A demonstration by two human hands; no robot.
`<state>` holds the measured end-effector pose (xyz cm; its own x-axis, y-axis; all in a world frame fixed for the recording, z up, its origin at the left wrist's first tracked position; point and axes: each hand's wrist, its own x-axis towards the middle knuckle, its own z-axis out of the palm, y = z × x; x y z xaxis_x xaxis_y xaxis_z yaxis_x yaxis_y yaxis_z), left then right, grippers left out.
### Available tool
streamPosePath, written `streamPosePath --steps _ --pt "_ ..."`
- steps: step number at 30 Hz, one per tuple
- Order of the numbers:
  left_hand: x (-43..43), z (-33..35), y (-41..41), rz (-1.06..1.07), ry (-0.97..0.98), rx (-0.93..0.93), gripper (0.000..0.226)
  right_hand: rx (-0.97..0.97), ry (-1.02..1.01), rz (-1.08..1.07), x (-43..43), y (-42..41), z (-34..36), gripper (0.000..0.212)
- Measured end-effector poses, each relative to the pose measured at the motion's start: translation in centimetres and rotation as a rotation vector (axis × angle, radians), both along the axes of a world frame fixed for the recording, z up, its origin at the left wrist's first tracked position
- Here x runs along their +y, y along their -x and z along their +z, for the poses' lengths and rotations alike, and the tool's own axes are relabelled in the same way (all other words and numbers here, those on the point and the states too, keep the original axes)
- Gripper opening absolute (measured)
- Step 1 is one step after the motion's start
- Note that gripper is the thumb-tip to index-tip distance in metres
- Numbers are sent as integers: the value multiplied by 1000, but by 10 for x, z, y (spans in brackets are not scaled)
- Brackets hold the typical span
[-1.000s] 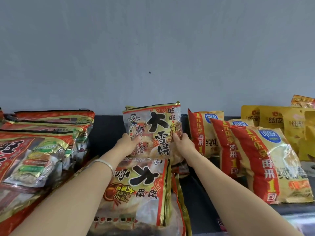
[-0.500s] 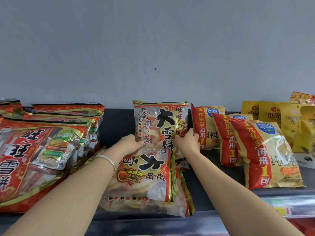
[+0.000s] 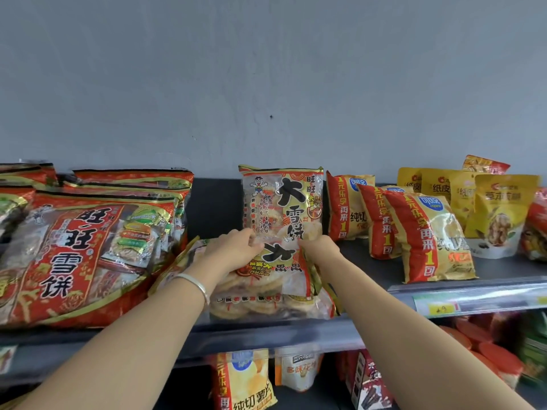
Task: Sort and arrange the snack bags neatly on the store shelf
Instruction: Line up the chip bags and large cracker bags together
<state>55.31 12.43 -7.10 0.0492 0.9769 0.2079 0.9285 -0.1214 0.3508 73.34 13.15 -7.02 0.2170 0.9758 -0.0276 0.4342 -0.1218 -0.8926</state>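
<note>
While both hands steady it by its bottom corners, a rice-cracker bag (image 3: 282,202) stands upright at the centre of the frame, near the back of a dark shelf (image 3: 370,261) with a plain grey wall (image 3: 266,69) behind. The left hand (image 3: 233,250) curls its fingers round the bag's lower left corner. The right hand (image 3: 318,250) closes on the lower right corner, though its fingertips are partly hidden. Holding it low on both sides probably stops the soft, top-heavy bag from flopping forward while it is squared up facing front.

The bag is glossy, crinkled clear film printed in red and gold with bold black characters, and pale round crackers show through it. Its base rests on or just behind a pile of flat bags (image 3: 275,288) of the same kind, which lie face up toward the shelf's front edge and are likely waiting to be stood up too.

At the left of the frame, large red bags (image 3: 77,247) lean back in a row, shiny and puffed. Right of centre stand yellow-and-red bags (image 3: 426,238), pillow-shaped and tilted, with matte yellow pouches (image 3: 503,214) beyond them. A silver bangle (image 3: 195,284) circles the left wrist. A clear plastic price strip (image 3: 473,300) runs along the shelf edge at lower right.
</note>
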Motion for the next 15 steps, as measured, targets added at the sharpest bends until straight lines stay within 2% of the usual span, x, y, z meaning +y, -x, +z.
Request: streamPosePath --steps 3,6,9,11,15 --pt "-14 -3 1 -4 -46 17 44 321 176 93 -21 3 7 37" --pt "-25 -6 2 15 -115 12 42 326 239 214 -33 13 12 39" --pt "-31 -4 7 12 -230 -26 45 185 30 197 -27 25 19 56" --pt "-28 0 13 21 -350 -2 48 192 -89 236 -26 28 25 67" --pt "-26 20 21 0 -517 -13 54 222 -276 310 -34 16 44 66"
